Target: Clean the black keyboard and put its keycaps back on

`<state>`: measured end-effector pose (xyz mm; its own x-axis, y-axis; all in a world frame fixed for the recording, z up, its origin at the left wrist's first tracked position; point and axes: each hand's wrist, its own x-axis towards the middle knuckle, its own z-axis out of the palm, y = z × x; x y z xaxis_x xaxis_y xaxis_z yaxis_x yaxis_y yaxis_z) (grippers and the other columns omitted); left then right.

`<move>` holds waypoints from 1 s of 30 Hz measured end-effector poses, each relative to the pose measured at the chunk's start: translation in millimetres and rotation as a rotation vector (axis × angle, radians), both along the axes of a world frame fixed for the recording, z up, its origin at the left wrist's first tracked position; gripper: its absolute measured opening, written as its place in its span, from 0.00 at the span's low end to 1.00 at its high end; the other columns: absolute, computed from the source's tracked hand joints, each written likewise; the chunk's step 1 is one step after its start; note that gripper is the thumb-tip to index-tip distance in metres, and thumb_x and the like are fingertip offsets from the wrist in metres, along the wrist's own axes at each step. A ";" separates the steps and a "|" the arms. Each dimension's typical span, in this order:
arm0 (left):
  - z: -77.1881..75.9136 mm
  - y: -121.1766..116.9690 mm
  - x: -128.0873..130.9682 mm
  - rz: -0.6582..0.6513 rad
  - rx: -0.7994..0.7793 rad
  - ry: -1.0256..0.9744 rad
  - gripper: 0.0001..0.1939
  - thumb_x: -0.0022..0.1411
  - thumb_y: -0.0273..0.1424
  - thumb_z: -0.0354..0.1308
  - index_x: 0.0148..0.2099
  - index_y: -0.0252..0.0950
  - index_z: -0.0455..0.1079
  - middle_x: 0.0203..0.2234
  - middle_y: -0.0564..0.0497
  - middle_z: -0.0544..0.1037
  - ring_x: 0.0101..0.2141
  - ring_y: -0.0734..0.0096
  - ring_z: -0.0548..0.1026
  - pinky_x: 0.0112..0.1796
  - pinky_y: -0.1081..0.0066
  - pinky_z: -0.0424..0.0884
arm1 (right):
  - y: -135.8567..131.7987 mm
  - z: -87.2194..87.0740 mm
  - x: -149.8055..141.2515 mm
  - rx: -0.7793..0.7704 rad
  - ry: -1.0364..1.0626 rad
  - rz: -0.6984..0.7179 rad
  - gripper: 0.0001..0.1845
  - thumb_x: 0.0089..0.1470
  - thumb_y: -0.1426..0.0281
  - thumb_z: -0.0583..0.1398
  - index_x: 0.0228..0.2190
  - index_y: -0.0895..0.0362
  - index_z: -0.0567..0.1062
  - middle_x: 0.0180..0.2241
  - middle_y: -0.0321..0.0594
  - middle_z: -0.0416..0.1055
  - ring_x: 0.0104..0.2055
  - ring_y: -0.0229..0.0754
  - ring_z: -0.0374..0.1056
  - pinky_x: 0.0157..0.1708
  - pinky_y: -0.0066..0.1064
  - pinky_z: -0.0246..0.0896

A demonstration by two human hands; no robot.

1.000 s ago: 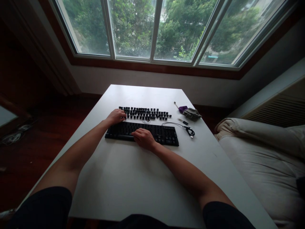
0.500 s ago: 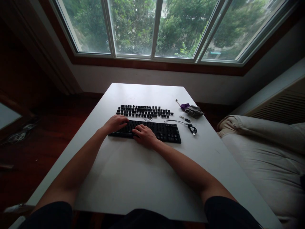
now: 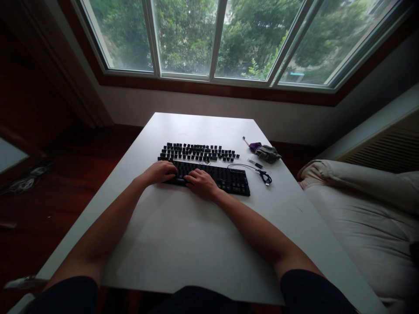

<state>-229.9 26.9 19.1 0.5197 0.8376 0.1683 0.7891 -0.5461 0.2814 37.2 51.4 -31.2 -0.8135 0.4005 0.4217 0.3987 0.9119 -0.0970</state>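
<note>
A black keyboard [image 3: 225, 176] lies across the white table, many of its keys without caps. Over its left end, my left hand [image 3: 160, 172] has its fingers bent together, with the thumb close under them. Just to the right, my right hand [image 3: 202, 183] rests low on the keyboard's front part, fingers curled toward the left hand. Whatever sits between the fingertips of either hand is too small and dark to make out. Behind the keyboard, loose black keycaps [image 3: 196, 151] are laid out in several rows.
Right of the keyboard lie its coiled cable [image 3: 264, 177], a small tool [image 3: 255, 163], and a grey and purple cloth [image 3: 266, 152] beside a thin stick [image 3: 245, 141]. The white table [image 3: 183, 244] has a sofa [image 3: 353, 209] on its right and a window [image 3: 209, 39] beyond.
My left hand has shifted slightly to the right and a little nearer, fingertips still over the keyboard's left part. The right hand stays almost in place. The view has moved slightly.
</note>
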 end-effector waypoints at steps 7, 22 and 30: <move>-3.7 -0.4 4.9 -0.002 0.002 0.015 0.10 0.65 0.37 0.57 0.45 0.42 0.78 0.38 0.49 0.80 0.39 0.62 0.77 0.41 0.66 0.69 | 8.5 -3.4 3.7 0.015 0.014 0.042 0.13 0.64 0.65 0.60 0.49 0.54 0.76 0.43 0.46 0.73 0.47 0.47 0.64 0.47 0.39 0.60; -20.3 2.3 -0.1 0.062 -0.019 -0.103 0.12 0.65 0.39 0.59 0.46 0.42 0.79 0.38 0.49 0.80 0.38 0.64 0.76 0.39 0.68 0.70 | 9.3 -0.7 1.5 -0.066 0.107 0.037 0.12 0.65 0.66 0.59 0.47 0.54 0.78 0.44 0.45 0.75 0.48 0.47 0.65 0.49 0.39 0.62; -18.1 2.6 -0.6 0.064 -0.041 -0.075 0.12 0.66 0.38 0.57 0.46 0.41 0.78 0.39 0.49 0.80 0.41 0.63 0.76 0.43 0.68 0.70 | 10.3 5.2 -13.9 -0.140 0.069 0.051 0.15 0.63 0.66 0.61 0.51 0.54 0.76 0.44 0.45 0.74 0.47 0.47 0.66 0.49 0.39 0.63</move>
